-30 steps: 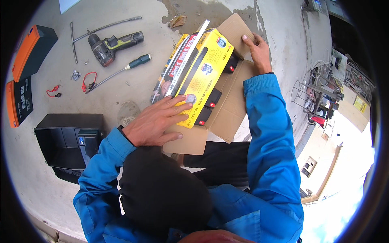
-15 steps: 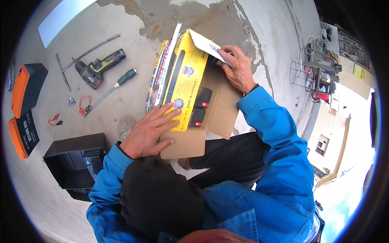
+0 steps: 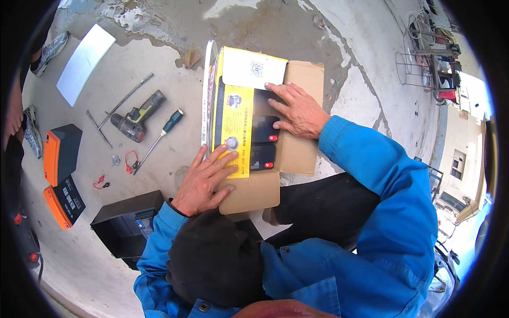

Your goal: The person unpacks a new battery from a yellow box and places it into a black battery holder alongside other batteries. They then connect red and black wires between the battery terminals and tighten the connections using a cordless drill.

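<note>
A cardboard box [image 3: 299,153] stands open before me, with a yellow printed panel [image 3: 241,116] along its left part. Inside it sit black batteries [image 3: 263,129] with red terminal caps. My left hand [image 3: 204,180] lies with fingers spread on the panel's lower left edge. Across the panel's top lies a white sheet [image 3: 249,66] bearing a printed square code; whether it is a loose card or a flap I cannot tell. My right hand [image 3: 299,108], fingers apart, touches the sheet's lower right corner and reaches over the box opening.
Left of the box lie a screwdriver [image 3: 172,121], a cordless drill [image 3: 138,116], a T-shaped metal bar [image 3: 127,98] and red clip leads [image 3: 130,161]. Farther left are two orange-and-black batteries [image 3: 66,146], a white panel [image 3: 85,66] and another person's shoes [image 3: 33,132]. A black case [image 3: 127,199] stands near my left arm.
The white sheet, raised and pinched by my right hand before, now lies flat over the panel. My right hand has let go and spread its fingers. The view has shifted, showing another person's shoes.
</note>
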`<state>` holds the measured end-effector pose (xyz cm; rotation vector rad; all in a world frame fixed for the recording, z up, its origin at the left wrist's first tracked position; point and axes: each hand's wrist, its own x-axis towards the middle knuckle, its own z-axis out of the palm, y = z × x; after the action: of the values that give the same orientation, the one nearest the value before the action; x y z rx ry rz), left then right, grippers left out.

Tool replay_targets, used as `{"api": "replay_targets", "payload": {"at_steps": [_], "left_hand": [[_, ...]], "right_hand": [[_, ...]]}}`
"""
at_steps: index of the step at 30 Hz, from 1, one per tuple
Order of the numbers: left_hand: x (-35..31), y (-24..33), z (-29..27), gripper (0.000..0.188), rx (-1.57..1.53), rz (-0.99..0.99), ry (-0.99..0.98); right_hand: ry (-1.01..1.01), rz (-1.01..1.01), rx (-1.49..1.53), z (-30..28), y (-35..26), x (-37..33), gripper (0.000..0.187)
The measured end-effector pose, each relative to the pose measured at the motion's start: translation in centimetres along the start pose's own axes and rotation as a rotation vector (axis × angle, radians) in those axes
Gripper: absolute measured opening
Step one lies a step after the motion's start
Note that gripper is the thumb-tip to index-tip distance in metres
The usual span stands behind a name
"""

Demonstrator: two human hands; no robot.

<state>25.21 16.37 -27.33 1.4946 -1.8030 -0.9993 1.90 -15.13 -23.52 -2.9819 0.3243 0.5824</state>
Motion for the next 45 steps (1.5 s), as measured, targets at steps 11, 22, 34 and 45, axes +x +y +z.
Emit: {"api": "replay_targets", "payload": {"at_steps": [11,22,34,45], "left_hand": [[-0.8,2.4,-0.4,0.116,0.110,-0.001,-0.120],[-1.6,4.0,0.1,0.096,0.230,0.061,-0.077],[3.4,3.3,4.2,0.032,-0.302,-0.414,0.717],[2.9,3.3,2.9,0.029,-0.344,-0.435,0.495]], "right_hand": [[0.599,0.792,1.429,-5.4,5.0,-1.4,0.101],[0.157,0.456,1.204,-0.7,3.5,-3.4,0.097],[0.353,0.240,1.168,2.8,1.5,-2.8,0.082],[0.194,0.373,1.540,1.6,1.4,-4.3,0.070]]}}
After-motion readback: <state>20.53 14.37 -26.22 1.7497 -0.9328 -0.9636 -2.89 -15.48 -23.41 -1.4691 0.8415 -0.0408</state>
